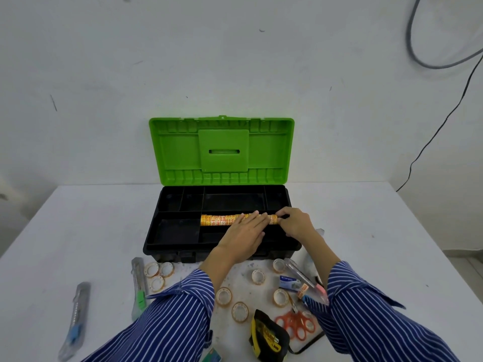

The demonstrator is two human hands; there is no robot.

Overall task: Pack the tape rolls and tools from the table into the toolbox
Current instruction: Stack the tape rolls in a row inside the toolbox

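Head view: a black plastic toolbox [156, 240] with its green lid [222, 150] raised stands on the white table [366, 231]. Across its tray lies a long orange-and-yellow wrapped stack of tape rolls [218, 220]. The left hand [244, 235] reaches forward, palm down, fingers straight and close together, pressing on the stack – the right hand [294, 223] curls its fingers round the stack's right end. Both forearms, in blue striped sleeves [167, 317], angle inward. Loose clear tape rolls [224, 296], orange-handled scissors [295, 323] and a grey utility knife [75, 320] lie near the box
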